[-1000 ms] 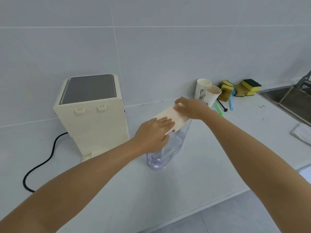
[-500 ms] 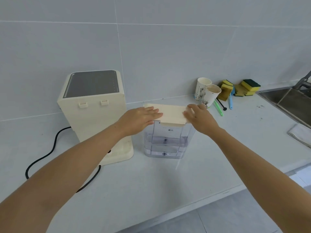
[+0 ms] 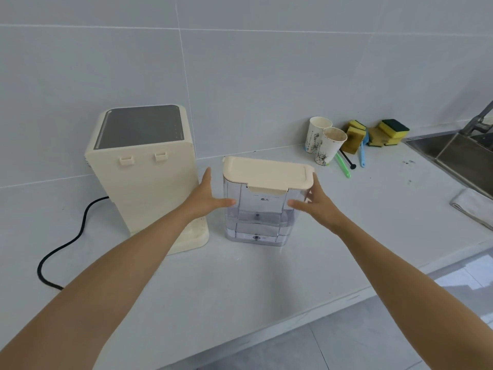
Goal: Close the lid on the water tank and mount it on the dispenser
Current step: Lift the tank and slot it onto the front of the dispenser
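A black power cord (image 3: 66,244) curls over the counter (image 3: 240,284) at the far left and runs behind the cream dispenser (image 3: 145,188), which stands just left of the left hand (image 3: 206,198). Two small hooks show on the dispenser's near face, and its base plate lies directly beside and below that hand. The left hand is spread flat against the left wall of the clear water tank (image 3: 257,217), thumb across the front. The tank stands upright on the counter between both hands, its cream lid (image 3: 266,173) lying down on its rim. The right hand (image 3: 316,202) presses the tank's right wall the same way, so the two hands clasp the tank between them. Beyond the right hand stand two paper cups (image 3: 324,141), then green and blue brushes (image 3: 352,158) and yellow sponges (image 3: 378,132). Farther right are the sink (image 3: 453,150) and a folded cloth (image 3: 473,206).
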